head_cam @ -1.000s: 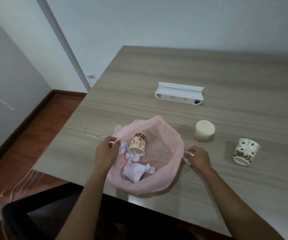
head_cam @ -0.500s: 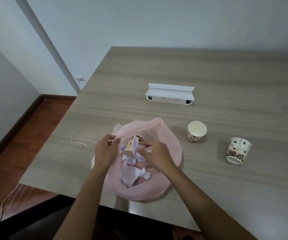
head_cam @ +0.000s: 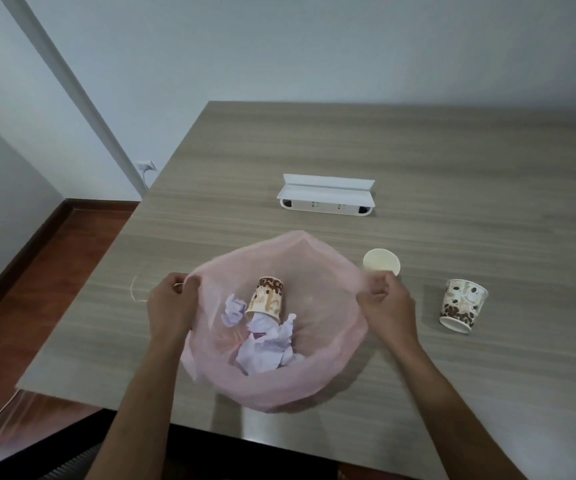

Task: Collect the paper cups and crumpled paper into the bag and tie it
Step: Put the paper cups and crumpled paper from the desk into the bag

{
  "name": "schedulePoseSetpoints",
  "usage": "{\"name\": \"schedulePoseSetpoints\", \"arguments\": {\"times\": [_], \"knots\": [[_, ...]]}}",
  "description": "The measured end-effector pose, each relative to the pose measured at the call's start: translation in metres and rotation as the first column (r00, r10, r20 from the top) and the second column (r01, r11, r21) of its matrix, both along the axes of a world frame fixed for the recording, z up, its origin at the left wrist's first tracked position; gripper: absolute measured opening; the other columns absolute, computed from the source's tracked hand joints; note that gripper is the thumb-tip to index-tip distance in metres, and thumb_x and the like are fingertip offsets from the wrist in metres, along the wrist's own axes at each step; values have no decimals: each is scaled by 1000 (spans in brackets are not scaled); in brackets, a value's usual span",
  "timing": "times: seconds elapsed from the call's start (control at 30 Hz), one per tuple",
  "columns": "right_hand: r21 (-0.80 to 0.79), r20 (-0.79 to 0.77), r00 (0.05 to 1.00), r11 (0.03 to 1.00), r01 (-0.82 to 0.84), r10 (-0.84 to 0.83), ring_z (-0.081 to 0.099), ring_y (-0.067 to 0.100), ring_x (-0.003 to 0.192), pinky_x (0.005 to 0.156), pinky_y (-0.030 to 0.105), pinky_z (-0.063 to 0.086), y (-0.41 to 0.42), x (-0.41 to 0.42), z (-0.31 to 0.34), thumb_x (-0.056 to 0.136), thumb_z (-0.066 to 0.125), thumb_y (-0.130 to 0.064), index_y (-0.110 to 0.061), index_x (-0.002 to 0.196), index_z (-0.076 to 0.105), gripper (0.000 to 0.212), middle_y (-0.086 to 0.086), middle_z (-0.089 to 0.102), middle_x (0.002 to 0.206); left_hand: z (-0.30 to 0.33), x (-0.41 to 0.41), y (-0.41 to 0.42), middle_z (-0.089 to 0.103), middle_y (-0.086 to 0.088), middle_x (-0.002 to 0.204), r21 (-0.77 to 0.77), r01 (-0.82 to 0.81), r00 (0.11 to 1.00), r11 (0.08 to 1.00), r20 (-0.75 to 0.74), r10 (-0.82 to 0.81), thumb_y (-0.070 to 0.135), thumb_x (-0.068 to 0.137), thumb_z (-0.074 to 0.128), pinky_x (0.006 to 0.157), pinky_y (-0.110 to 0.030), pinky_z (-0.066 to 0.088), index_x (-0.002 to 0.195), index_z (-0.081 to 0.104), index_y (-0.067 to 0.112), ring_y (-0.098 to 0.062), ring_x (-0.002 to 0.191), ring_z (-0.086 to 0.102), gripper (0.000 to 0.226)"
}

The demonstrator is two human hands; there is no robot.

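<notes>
A thin pink plastic bag [head_cam: 314,382] lies open near the table's front edge. Inside it a paper cup with a coffee-bean print [head_cam: 266,298] lies on its side among crumpled white paper [head_cam: 265,351]. My left hand [head_cam: 172,306] pinches the bag's left rim and my right hand [head_cam: 387,306] pinches the right rim, holding the mouth wide. Just beyond my right hand an upright paper cup [head_cam: 382,262] stands on the table. A third printed cup [head_cam: 462,304] stands tilted farther right.
The wooden table [head_cam: 452,168] carries a white power-socket box [head_cam: 326,196] behind the bag. A thin white string [head_cam: 134,289] lies left of my left hand. The table's left edge drops to a red-brown floor [head_cam: 37,306]; a dark chair is below the front edge.
My right hand has left the inside of the bag and moved right to grip the right rim. The bag's mouth is stretched wider. The camera has shifted slightly.
</notes>
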State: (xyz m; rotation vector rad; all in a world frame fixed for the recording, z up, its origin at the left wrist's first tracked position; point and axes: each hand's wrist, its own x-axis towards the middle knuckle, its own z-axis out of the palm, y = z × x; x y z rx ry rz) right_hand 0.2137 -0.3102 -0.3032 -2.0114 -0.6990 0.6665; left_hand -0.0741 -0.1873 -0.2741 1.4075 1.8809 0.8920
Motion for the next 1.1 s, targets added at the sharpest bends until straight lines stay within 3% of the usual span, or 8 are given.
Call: {"name": "schedulePoseSetpoints", "arguments": {"times": [0.13,0.3,0.5,0.6,0.73,0.83,0.93,1.1], "knots": [[99,-145,986,992,-73,87,56,8,57,51,13,43,25,-6,30,80,62,-6,-17,98,66,21,1,66,77,18,-13,0,63,-9,77,33,-90,995,995,-46,92,20,90,57,66,-31,36,88,68,7,-30,77,58,17],[246,-90,980,958,-149,176,54,11,54,47,14,41,28,-22,49,78,61,-4,-20,91,65,20,-5,59,68,30,-39,-18,62,-5,73,73,-113,987,991,-105,120,23,90,56,60,-33,36,82,65,11,-25,70,54,17],[-22,-155,953,963,-268,261,57,17,64,59,24,43,36,-25,14,79,64,-13,-19,91,65,13,0,63,72,23,-31,-13,62,-1,72,34,-92,985,995,-146,96,21,90,58,60,-30,37,84,66,12,-22,68,55,13],[-105,-181,955,961,-257,236,63,16,71,66,28,50,28,-11,1,71,64,-35,-21,84,67,19,-2,69,75,16,-20,-11,60,5,69,-2,-56,990,998,-129,55,19,89,59,56,-25,38,84,66,13,-19,68,56,11],[-96,-41,999,995,3,-7,65,23,89,75,30,46,41,23,-20,80,67,-36,-18,91,66,20,-4,67,84,9,1,-4,60,7,67,-29,11,994,1000,-110,-14,17,89,60,54,-22,37,84,66,12,-9,62,53,9],[-132,226,972,991,-27,57,56,25,110,91,36,46,61,57,-42,74,69,-34,-30,114,59,41,1,62,114,8,18,2,64,3,70,-33,61,995,998,-75,-63,17,88,61,55,-25,40,83,67,13,-12,64,57,8],[-233,187,963,961,-150,196,47,31,128,103,36,37,82,84,-57,70,81,-30,-29,138,49,75,6,48,141,7,32,9,68,-4,73,-39,95,994,995,-49,-97,18,87,62,59,-29,43,83,68,14,-21,68,61,9],[-273,180,942,934,-230,285,52,34,124,98,37,41,84,109,-70,66,86,-28,-22,142,46,86,17,53,136,6,48,7,70,-5,73,-33,149,989,988,-12,-149,18,86,63,68,-39,52,84,70,14,-26,72,66,9]]}}
